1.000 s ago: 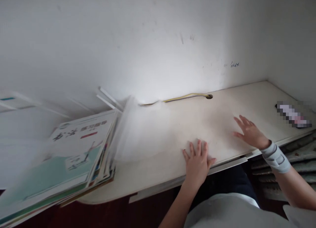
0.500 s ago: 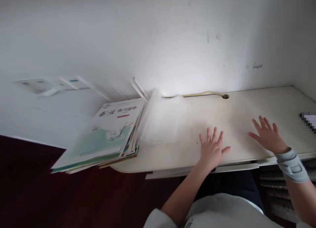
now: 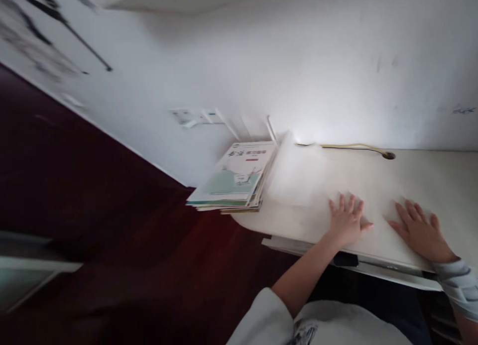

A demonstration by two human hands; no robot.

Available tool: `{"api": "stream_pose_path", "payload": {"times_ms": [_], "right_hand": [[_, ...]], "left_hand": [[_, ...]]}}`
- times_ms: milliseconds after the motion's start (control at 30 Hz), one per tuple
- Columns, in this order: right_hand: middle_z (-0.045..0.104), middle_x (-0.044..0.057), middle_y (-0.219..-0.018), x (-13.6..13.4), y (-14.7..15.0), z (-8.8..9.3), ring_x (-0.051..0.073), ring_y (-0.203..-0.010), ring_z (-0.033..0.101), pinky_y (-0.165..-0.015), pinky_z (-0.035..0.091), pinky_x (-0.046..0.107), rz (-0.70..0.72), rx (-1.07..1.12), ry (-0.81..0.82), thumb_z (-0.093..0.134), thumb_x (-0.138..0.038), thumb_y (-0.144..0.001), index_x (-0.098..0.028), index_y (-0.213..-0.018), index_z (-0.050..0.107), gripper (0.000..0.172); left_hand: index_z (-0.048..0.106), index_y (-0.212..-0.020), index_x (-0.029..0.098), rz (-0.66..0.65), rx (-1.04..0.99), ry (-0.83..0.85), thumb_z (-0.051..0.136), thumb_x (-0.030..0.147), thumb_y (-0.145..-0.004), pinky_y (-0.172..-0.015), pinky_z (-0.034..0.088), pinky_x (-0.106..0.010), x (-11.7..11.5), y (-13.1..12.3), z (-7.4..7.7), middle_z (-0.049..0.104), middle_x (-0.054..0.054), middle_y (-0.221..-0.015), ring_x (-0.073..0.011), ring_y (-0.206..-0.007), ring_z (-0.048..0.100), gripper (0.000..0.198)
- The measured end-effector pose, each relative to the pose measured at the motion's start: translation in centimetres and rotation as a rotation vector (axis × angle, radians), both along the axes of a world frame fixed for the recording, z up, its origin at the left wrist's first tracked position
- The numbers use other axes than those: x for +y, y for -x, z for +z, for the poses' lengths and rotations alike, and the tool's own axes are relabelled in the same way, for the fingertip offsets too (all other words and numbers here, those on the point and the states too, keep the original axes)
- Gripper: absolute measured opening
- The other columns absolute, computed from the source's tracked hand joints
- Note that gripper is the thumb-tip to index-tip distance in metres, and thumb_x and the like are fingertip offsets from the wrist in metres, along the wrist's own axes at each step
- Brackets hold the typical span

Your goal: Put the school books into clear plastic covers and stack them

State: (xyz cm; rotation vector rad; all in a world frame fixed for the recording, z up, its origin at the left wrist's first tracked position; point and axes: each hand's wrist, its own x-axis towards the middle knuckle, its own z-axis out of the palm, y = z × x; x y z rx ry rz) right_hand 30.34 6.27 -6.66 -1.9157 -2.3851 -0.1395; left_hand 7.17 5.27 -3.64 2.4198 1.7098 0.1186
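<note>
My left hand (image 3: 347, 221) lies flat on the white desk (image 3: 429, 185) with its fingers spread, holding nothing. My right hand (image 3: 420, 230) rests flat on the desk a little to the right, fingers apart and empty; a grey wrist brace (image 3: 459, 285) wraps its wrist. A stack of books with a white and teal cover (image 3: 233, 178) sits on the desk's left end, overhanging the edge. A pale, blurred sheet (image 3: 295, 173) lies between the stack and my left hand.
A yellow cable (image 3: 351, 147) runs along the wall into a hole in the desk (image 3: 388, 156). The white wall stands behind the desk. Dark red floor (image 3: 93, 200) spreads to the left. A keyboard tray edge (image 3: 354, 263) shows under the desk front.
The view has swung left and tilted, so the desk, books and both hands now sit further right in the picture. Both hands stay flat on the desk. The blurred item at the right edge has left view.
</note>
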Motion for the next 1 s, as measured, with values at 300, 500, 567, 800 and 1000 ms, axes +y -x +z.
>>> {"api": "stream_pose_path", "payload": {"times_ms": [300,500,567,800,1000], "right_hand": [[0.033,0.019,-0.146,0.7,-1.5,0.5,0.032,-0.138,0.024,-0.1,0.03,0.059,0.057,0.2,-0.184,0.021,-0.059,-0.085,-0.024,-0.144,0.025,0.069],[0.038,0.019,-0.143,0.5,-1.7,-1.1,0.035,-0.136,0.028,-0.1,0.03,0.062,0.035,0.173,-0.091,0.023,-0.06,-0.083,-0.02,-0.138,0.038,0.069],[0.04,0.018,-0.142,0.5,-1.6,-1.7,0.035,-0.134,0.031,-0.101,0.03,0.062,0.02,0.15,-0.044,0.024,-0.06,-0.084,-0.016,-0.133,0.046,0.069],[0.043,0.017,-0.141,0.3,-0.7,-1.2,0.033,-0.133,0.034,-0.1,0.032,0.059,0.02,0.084,-0.046,0.028,-0.053,-0.089,-0.016,-0.13,0.05,0.059],[0.041,0.02,-0.142,-0.4,0.8,0.5,0.033,-0.133,0.032,-0.099,0.033,0.058,0.008,0.027,-0.041,0.031,-0.047,-0.092,-0.015,-0.132,0.047,0.053]], "left_hand": [[0.025,-0.145,0.013,0.656,0.187,-0.318,0.025,0.038,-0.094,-0.107,0.017,-0.061,3.9,14.8,10.3,0.016,-0.018,-0.154,-0.0381,-0.14,0.007,0.057],[0.036,-0.135,0.0,0.954,0.226,-0.081,0.031,0.038,-0.092,-0.094,0.036,-0.056,2.6,23.6,11.3,0.038,-0.031,-0.138,-0.0402,-0.129,0.035,0.058],[0.037,-0.134,-0.001,0.953,0.255,-0.035,0.033,0.038,-0.09,-0.093,0.038,-0.054,1.6,23.2,10.8,0.039,-0.032,-0.137,-0.0393,-0.126,0.038,0.059],[0.064,-0.102,0.01,0.81,0.334,-0.016,0.042,0.026,-0.085,-0.085,0.044,-0.035,-0.7,23.2,16.2,0.066,-0.02,-0.105,-0.0292,-0.103,0.06,0.032],[0.061,-0.1,0.007,0.903,0.277,-0.367,0.029,0.029,-0.092,-0.084,0.041,-0.042,-1.2,22.4,25.3,0.06,-0.001,-0.083,-0.0221,-0.098,0.058,0.039]]}}
